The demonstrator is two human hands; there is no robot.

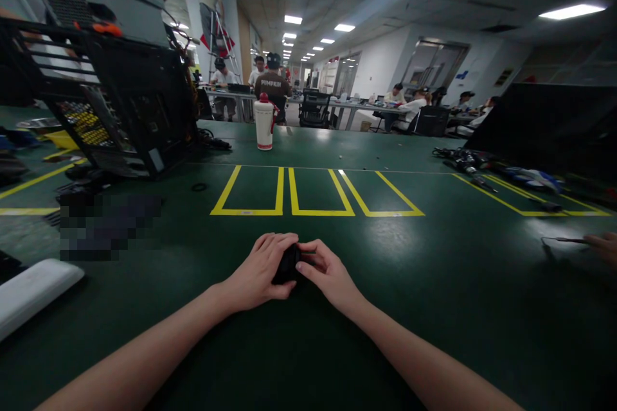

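Observation:
On the green table in front of me, both hands close around a small black object [288, 264] whose kind I cannot make out. My left hand [263, 273] wraps its left side, with the fingers over the top and the thumb at the near edge. At its right side is my right hand [332, 275], thumb and bent fingers pressed to it. Much of the object is hidden by the fingers. Beyond the hands, yellow tape outlines [322, 212] mark the table top.
A black computer case [130, 109] stands at the left, near a white bar-shaped thing [38, 292]. A white cup with a red lid [265, 122] is further back. At the right lie dark cables [465, 160], and another person's hand [602, 245] holds a thin tool [563, 240].

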